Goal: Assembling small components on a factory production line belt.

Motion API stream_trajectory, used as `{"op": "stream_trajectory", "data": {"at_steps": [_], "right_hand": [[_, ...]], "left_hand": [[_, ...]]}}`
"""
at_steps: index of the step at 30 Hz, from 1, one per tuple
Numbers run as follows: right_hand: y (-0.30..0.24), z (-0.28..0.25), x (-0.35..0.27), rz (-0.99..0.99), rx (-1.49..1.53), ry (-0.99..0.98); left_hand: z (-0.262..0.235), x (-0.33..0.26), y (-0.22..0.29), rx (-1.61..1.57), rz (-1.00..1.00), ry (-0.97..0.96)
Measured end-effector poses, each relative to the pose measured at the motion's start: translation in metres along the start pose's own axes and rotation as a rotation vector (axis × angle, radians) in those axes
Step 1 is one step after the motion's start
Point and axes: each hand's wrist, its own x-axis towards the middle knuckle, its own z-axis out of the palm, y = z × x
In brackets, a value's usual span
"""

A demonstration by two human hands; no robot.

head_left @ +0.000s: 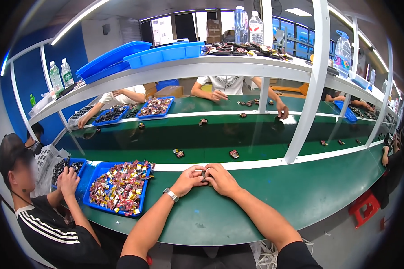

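My left hand (187, 181), with a watch (169, 193) on its wrist, and my right hand (223, 180) meet over the near green worktop (202, 219). The fingers of both are closed around a small black part (204, 175), mostly hidden by fingertips. To the left of my left hand lies a blue tray (143, 199) heaped with small parts (119, 186) in dark red, yellow and white. Just beyond the white rail, two small dark-and-red pieces, a left one (178, 153) and a right one (234, 154), rest on the green conveyor belt (206, 145).
At my left a person (54, 224) handles something by another blue tray (78, 165) of black parts. White posts (307, 94) and a raised shelf (229, 60) with blue trays and bottles stand ahead. Other people work across the belt. A red stool (365, 207) stands at right.
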Motion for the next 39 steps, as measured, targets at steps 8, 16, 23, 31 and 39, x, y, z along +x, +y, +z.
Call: {"op": "stream_trajectory", "data": {"at_steps": [8,16,23,31,39], "right_hand": [[-0.005,0.002,-0.004,0.073,0.023,0.031],[0.002,0.003,-0.005,0.096,0.123,0.025],[-0.016,0.016,-0.005,0.232,0.091,0.162],[-0.013,0.019,-0.006,0.218,0.099,0.196],[-0.012,0.019,-0.006,0.247,0.127,0.214]], "left_hand": [[0.002,-0.001,0.001,0.024,0.001,-0.019],[0.001,0.002,-0.003,-0.012,-0.007,0.036],[0.000,-0.001,-0.002,-0.057,0.008,0.015],[-0.003,0.000,-0.003,-0.077,0.008,0.035],[-0.003,0.001,-0.005,-0.118,0.020,-0.007]]}}
